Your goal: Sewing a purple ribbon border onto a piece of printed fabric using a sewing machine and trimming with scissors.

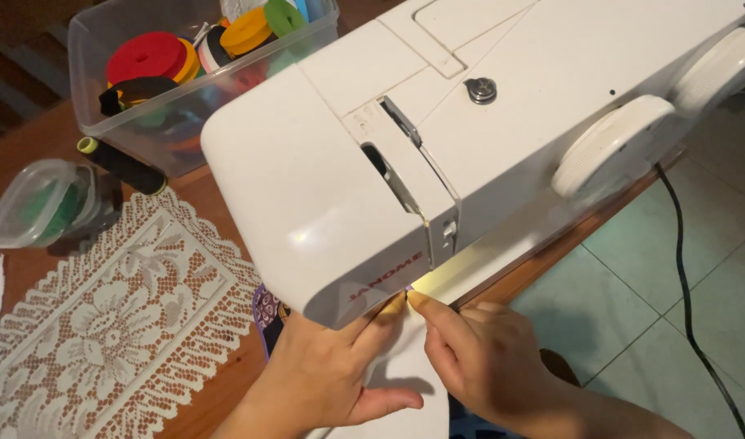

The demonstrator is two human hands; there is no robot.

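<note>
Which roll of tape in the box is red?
The big red roll at the left end of the clear box. The rolls beside it are orange and green.

Two bare hands are in view at the near edge of the scene. The left hand (pixel 327 378) carries no ring, watch, glove or bandage. The right hand (pixel 474 362) is likewise uncovered and unadorned. Fingernails on both hands are short and unpainted. Both wrists are bare. The forearms that show at the near edge are also bare, with no sleeve or cuff reaching into view.
</note>
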